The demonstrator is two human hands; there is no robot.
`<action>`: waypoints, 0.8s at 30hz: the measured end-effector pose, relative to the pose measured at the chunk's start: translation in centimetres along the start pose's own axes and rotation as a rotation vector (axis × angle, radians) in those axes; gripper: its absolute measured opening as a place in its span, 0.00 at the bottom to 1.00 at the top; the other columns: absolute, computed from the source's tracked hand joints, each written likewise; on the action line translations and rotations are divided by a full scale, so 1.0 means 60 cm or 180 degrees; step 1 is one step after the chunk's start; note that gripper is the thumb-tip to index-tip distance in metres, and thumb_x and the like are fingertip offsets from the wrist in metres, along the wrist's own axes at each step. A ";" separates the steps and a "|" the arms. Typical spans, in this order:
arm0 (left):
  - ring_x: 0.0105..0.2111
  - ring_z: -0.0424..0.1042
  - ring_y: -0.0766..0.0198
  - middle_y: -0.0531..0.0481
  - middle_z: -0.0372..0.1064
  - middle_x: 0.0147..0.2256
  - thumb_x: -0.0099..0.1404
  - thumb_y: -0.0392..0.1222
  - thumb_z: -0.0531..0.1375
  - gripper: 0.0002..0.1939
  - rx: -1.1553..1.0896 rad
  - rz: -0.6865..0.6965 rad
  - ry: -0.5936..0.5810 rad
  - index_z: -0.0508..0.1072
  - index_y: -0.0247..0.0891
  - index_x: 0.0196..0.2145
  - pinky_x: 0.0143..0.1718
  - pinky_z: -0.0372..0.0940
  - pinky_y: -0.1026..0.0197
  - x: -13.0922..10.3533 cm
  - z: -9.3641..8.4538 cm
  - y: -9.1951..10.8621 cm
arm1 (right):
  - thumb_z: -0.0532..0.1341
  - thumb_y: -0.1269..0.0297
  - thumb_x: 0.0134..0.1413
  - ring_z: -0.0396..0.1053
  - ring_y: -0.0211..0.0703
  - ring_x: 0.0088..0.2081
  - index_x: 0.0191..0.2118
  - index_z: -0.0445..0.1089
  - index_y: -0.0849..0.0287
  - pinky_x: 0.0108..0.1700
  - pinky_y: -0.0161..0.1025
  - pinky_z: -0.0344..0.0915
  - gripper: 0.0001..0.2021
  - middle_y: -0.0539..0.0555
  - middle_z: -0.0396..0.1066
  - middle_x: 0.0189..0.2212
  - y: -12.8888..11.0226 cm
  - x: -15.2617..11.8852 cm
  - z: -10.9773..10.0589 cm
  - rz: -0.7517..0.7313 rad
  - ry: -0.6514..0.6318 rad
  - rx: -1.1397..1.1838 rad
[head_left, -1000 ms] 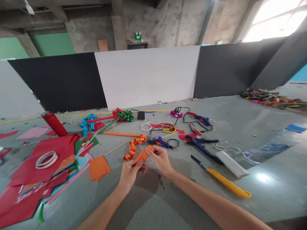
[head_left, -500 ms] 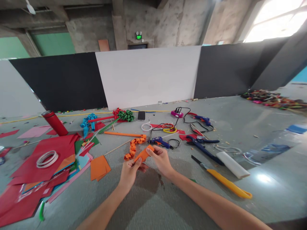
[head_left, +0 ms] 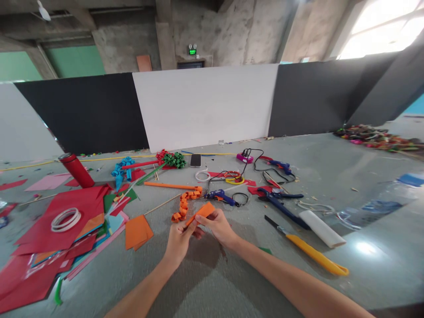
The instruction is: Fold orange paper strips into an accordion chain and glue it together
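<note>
Both hands grip one orange paper strip (head_left: 204, 213), thumbs on top: L hand (head_left: 180, 242) pinches its near-L end, R hand (head_left: 220, 226) takes it farther along, by the far-R end. Strip's up off the floor (head_left: 318, 163), approx. midway btwn the L & R edges in view. Two-point hold prob. keeps thin paper taut so thumbs can press it; can't tell if it's folded or single-layer.

Just beyond: orange curls (head_left: 183, 205), crisp little loops in a bent chain, meeting the R end of a straight, slim orange stick (head_left: 170, 185); can't see if they're joined. Orange sheets (head_left: 135, 232), flat, matte, w/ straight-cut edges, lie L of L hand, prob. for easy reach.

Blue plastic glue gun (head_left: 222, 197) sits just past R hand, cord toward the floor's far edge, where a smooth white panel (head_left: 207, 106) stands. Knife (head_left: 314, 255) w/ yellow handle lies toward the near-R corner, blade aimed away, prob. for safety. By the L edge, white ring-shaped tape rolls (head_left: 61, 229) rest on big red sheets (head_left: 84, 203), maybe as a weight.
</note>
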State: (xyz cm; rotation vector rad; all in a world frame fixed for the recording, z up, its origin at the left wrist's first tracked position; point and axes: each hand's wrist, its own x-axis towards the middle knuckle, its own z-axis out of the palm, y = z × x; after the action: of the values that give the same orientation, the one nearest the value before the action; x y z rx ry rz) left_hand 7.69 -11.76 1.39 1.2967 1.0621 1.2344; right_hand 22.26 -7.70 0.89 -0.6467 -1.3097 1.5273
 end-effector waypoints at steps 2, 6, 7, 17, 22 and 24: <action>0.23 0.74 0.60 0.45 0.77 0.24 0.62 0.60 0.61 0.24 -0.0001 0.0003 0.0001 0.81 0.33 0.29 0.30 0.70 0.59 0.001 -0.001 -0.002 | 0.69 0.50 0.49 0.63 0.36 0.20 0.27 0.74 0.63 0.24 0.36 0.62 0.18 0.52 0.70 0.21 -0.001 0.000 0.000 0.0011 0.0012 -0.0023; 0.24 0.74 0.59 0.44 0.77 0.25 0.62 0.60 0.61 0.24 -0.0001 -0.0044 -0.0006 0.80 0.33 0.30 0.30 0.69 0.59 0.002 -0.002 -0.008 | 0.69 0.50 0.49 0.65 0.38 0.22 0.27 0.76 0.63 0.25 0.35 0.63 0.17 0.52 0.72 0.22 0.001 0.002 -0.005 -0.0047 0.0154 -0.0224; 0.24 0.74 0.59 0.44 0.77 0.25 0.62 0.60 0.61 0.25 0.0005 -0.0062 -0.0009 0.80 0.33 0.29 0.30 0.69 0.59 0.002 -0.002 -0.009 | 0.69 0.51 0.49 0.66 0.38 0.23 0.27 0.76 0.63 0.26 0.35 0.64 0.17 0.53 0.73 0.23 0.002 0.002 -0.006 -0.0069 0.0196 -0.0276; 0.25 0.74 0.58 0.44 0.77 0.24 0.63 0.63 0.58 0.27 0.0363 0.0064 0.0053 0.80 0.35 0.27 0.31 0.68 0.60 -0.004 0.002 0.003 | 0.68 0.49 0.50 0.65 0.38 0.23 0.28 0.75 0.63 0.26 0.36 0.64 0.18 0.54 0.73 0.24 0.003 0.003 -0.004 -0.0041 0.0149 -0.0157; 0.24 0.73 0.59 0.46 0.77 0.25 0.64 0.63 0.57 0.27 0.0303 0.0046 0.0014 0.80 0.35 0.30 0.31 0.69 0.60 -0.003 0.001 -0.002 | 0.67 0.47 0.52 0.62 0.34 0.23 0.26 0.74 0.63 0.27 0.33 0.62 0.20 0.52 0.71 0.22 0.001 0.003 -0.004 -0.0079 0.0168 -0.0233; 0.24 0.73 0.60 0.46 0.77 0.24 0.64 0.63 0.57 0.27 0.0306 0.0045 0.0011 0.80 0.35 0.30 0.31 0.68 0.61 -0.003 0.001 -0.002 | 0.68 0.47 0.50 0.63 0.34 0.23 0.26 0.74 0.63 0.28 0.33 0.61 0.20 0.52 0.71 0.22 0.002 0.004 -0.005 -0.0085 0.0263 -0.0259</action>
State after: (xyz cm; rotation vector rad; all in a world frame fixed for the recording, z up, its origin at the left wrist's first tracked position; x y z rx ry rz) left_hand 7.77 -11.93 1.28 1.3777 1.1282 1.2091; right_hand 22.36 -7.36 0.74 -0.7337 -1.3178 1.4168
